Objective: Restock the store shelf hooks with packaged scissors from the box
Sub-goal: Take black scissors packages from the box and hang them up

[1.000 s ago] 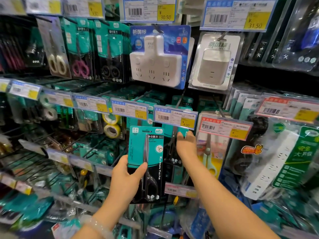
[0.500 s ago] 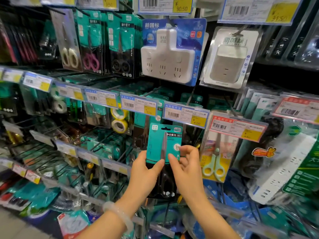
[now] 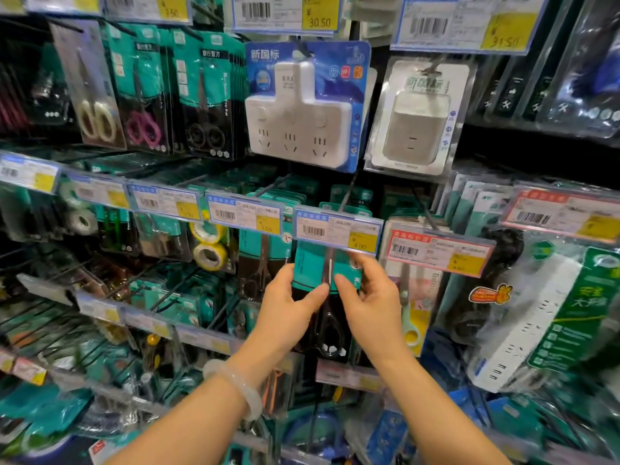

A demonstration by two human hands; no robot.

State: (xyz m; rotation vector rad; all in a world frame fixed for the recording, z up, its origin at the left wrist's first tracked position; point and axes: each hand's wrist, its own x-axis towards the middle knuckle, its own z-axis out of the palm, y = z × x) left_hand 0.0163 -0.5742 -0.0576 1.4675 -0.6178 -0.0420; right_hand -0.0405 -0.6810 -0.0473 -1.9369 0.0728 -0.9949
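Left hand (image 3: 287,312) and right hand (image 3: 370,305) pinch scissors pack (image 3: 310,268); top edge behind price tag (image 3: 337,231).

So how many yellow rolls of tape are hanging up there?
2. The upper yellow tape roll hangs just under the price tags, left of the hands; the lower yellow tape roll sits right beneath it. More may hide behind them on the hook.

Teal-and-black scissors pack (image 3: 327,273), yellow tape rolls (image 3: 209,253), blue-backed white socket adapter (image 3: 298,129)
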